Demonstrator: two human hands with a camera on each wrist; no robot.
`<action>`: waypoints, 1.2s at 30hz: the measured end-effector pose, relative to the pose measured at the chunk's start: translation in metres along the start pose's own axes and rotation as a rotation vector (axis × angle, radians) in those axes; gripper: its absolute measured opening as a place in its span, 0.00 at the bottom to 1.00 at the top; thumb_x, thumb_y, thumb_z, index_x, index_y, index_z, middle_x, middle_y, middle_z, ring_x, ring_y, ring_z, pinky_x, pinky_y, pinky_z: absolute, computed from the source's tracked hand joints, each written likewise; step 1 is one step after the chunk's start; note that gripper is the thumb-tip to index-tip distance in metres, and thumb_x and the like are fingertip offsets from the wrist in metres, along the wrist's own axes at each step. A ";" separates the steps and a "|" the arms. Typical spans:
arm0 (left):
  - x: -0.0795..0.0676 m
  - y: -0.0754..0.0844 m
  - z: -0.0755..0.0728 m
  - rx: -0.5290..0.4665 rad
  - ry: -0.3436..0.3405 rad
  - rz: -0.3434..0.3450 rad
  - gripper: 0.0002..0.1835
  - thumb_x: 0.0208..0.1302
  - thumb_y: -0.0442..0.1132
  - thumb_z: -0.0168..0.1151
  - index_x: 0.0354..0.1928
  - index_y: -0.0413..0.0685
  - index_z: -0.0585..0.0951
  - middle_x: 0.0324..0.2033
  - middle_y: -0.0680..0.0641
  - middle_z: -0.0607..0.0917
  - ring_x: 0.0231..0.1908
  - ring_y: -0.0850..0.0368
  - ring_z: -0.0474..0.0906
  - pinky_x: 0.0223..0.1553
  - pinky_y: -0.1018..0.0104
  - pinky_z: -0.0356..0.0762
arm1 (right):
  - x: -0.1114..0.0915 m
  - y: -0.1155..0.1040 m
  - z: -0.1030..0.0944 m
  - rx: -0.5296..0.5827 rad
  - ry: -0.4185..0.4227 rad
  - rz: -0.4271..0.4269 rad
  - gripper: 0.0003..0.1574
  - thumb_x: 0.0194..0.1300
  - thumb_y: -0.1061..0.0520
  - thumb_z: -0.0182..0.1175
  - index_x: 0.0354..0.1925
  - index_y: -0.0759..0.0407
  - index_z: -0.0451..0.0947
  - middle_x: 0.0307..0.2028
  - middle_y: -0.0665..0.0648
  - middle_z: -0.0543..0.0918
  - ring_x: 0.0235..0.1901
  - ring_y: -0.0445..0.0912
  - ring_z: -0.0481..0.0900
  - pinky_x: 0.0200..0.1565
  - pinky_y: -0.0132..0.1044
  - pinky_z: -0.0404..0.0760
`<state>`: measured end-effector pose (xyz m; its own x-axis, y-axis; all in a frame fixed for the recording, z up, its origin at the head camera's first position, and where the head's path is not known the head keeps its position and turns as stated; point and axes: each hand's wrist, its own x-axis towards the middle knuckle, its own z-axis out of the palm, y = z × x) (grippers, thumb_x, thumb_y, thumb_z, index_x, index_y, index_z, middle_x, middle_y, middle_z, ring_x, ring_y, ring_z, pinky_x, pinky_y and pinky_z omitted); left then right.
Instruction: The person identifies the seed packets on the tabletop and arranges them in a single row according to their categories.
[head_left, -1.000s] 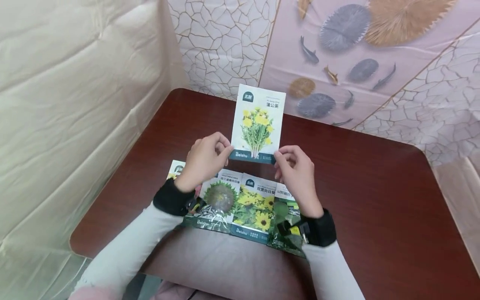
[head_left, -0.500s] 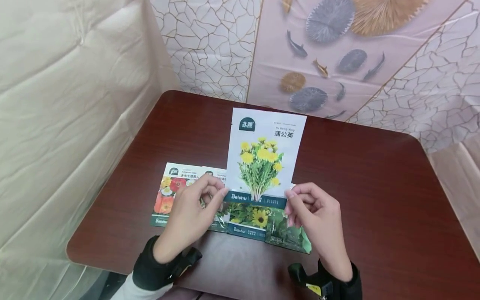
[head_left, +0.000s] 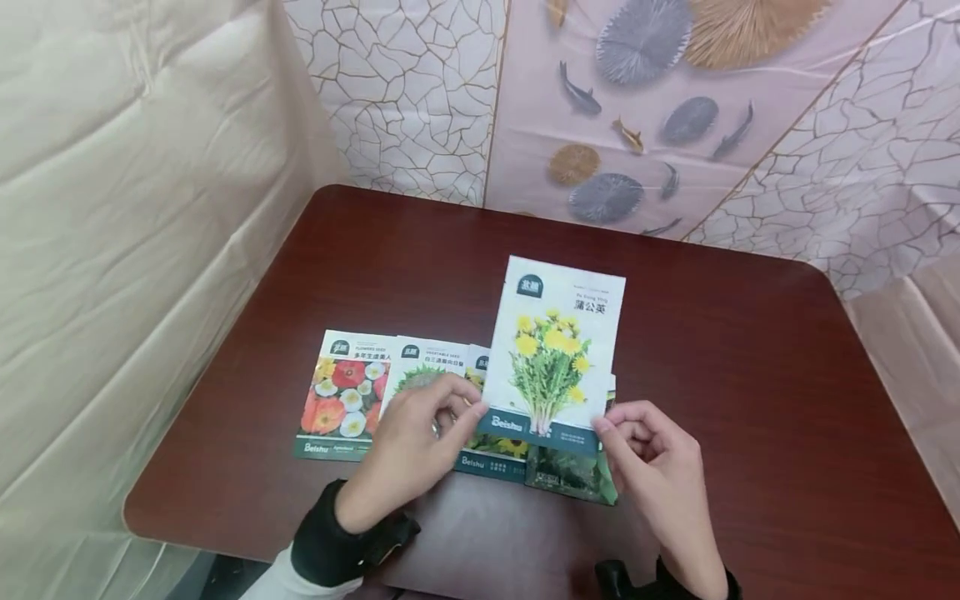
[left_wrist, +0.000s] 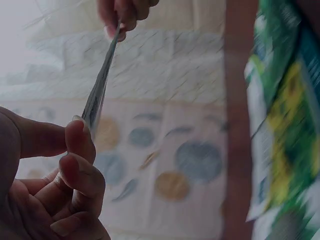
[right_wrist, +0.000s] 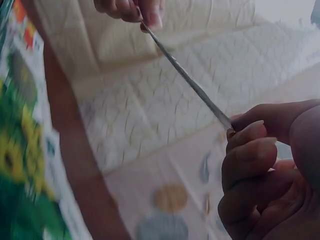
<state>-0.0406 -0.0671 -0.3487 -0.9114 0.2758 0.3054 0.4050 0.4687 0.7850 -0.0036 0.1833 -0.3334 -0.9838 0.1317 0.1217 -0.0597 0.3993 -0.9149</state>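
Note:
A white seed packet (head_left: 553, 350) with yellow dandelions and a dark green band is held up over the table. My left hand (head_left: 420, 442) pinches its lower left corner, and my right hand (head_left: 660, 475) pinches the lower right corner. Both wrist views show the packet edge-on, stretched between the two hands. Beneath it several other packets lie in an overlapping row: a poppy packet (head_left: 345, 396) at the left, a vegetable seed packet (head_left: 431, 354) partly behind my left hand, a yellow flower packet (head_left: 491, 462), and a dark green packet (head_left: 570, 475) mostly covered by the held one.
The packets lie on a dark red-brown table (head_left: 765, 375) with rounded corners, near its front edge. A pale cloth (head_left: 150, 250) hangs along the left side. Behind the table is a patterned backdrop (head_left: 412, 100) with fish and leaf shapes.
Both hands have lowered the dandelion packet and shifted it right, so it now hangs over the right part of the row. The poppy packet has come fully into sight.

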 end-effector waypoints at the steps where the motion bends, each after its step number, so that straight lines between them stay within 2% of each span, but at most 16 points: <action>1: 0.001 -0.001 0.007 0.000 -0.044 0.003 0.04 0.66 0.44 0.62 0.39 0.55 0.79 0.22 0.62 0.80 0.21 0.72 0.70 0.28 0.73 0.70 | -0.001 0.006 -0.004 -0.022 0.025 0.028 0.06 0.65 0.59 0.63 0.37 0.61 0.77 0.14 0.52 0.73 0.10 0.47 0.68 0.15 0.35 0.68; 3: 0.005 -0.001 0.023 -0.001 -0.154 0.019 0.05 0.69 0.45 0.59 0.42 0.55 0.80 0.25 0.61 0.82 0.21 0.72 0.71 0.29 0.74 0.70 | -0.004 0.018 -0.015 -0.080 0.084 0.099 0.08 0.64 0.57 0.64 0.37 0.61 0.77 0.15 0.52 0.73 0.10 0.46 0.68 0.16 0.34 0.69; 6: 0.014 0.000 0.047 0.009 -0.341 0.041 0.09 0.71 0.48 0.55 0.46 0.55 0.80 0.26 0.61 0.82 0.23 0.73 0.71 0.34 0.75 0.71 | -0.007 0.037 -0.033 -0.230 0.160 0.231 0.14 0.63 0.50 0.65 0.37 0.59 0.77 0.16 0.51 0.75 0.11 0.44 0.70 0.15 0.34 0.69; 9: 0.021 0.002 0.070 0.032 -0.516 0.083 0.13 0.72 0.50 0.53 0.49 0.54 0.80 0.25 0.62 0.81 0.23 0.75 0.71 0.37 0.78 0.71 | -0.014 0.055 -0.051 -0.384 0.184 0.307 0.17 0.63 0.46 0.65 0.36 0.58 0.78 0.14 0.50 0.74 0.10 0.43 0.69 0.15 0.32 0.67; 12: 0.023 0.003 0.091 0.046 -0.641 0.117 0.16 0.72 0.51 0.52 0.52 0.50 0.79 0.22 0.64 0.79 0.22 0.76 0.70 0.37 0.81 0.71 | -0.024 0.074 -0.064 -0.487 0.180 0.334 0.15 0.64 0.47 0.64 0.35 0.57 0.78 0.12 0.50 0.73 0.10 0.42 0.68 0.17 0.32 0.65; 15: 0.022 0.003 0.107 0.051 -0.717 0.126 0.17 0.72 0.52 0.52 0.50 0.48 0.80 0.20 0.64 0.77 0.22 0.76 0.70 0.40 0.81 0.72 | -0.033 0.090 -0.072 -0.526 0.165 0.356 0.14 0.65 0.47 0.63 0.34 0.57 0.78 0.11 0.49 0.72 0.10 0.41 0.68 0.20 0.31 0.65; 21: 0.022 0.000 0.125 0.074 -0.776 0.123 0.14 0.71 0.53 0.53 0.40 0.52 0.79 0.18 0.63 0.75 0.20 0.75 0.71 0.39 0.82 0.72 | -0.037 0.109 -0.078 -0.520 0.111 0.376 0.16 0.66 0.46 0.61 0.36 0.59 0.78 0.11 0.51 0.72 0.11 0.43 0.69 0.26 0.28 0.65; 27: 0.023 0.001 0.135 0.077 -0.775 0.120 0.15 0.70 0.54 0.53 0.41 0.51 0.79 0.16 0.62 0.75 0.19 0.74 0.71 0.33 0.81 0.70 | -0.039 0.117 -0.083 -0.499 0.121 0.375 0.16 0.67 0.46 0.61 0.35 0.58 0.77 0.11 0.50 0.72 0.10 0.44 0.69 0.28 0.27 0.65; 36: 0.025 0.008 0.142 0.072 -0.781 0.117 0.17 0.70 0.54 0.54 0.43 0.49 0.80 0.15 0.62 0.75 0.18 0.73 0.71 0.31 0.81 0.69 | -0.039 0.125 -0.090 -0.501 0.131 0.391 0.16 0.66 0.46 0.61 0.36 0.58 0.78 0.11 0.49 0.72 0.10 0.42 0.68 0.26 0.28 0.65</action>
<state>-0.0498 0.0627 -0.4116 -0.5585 0.8230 -0.1036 0.5226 0.4461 0.7266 0.0429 0.3098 -0.4174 -0.8861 0.4504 -0.1091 0.4164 0.6703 -0.6143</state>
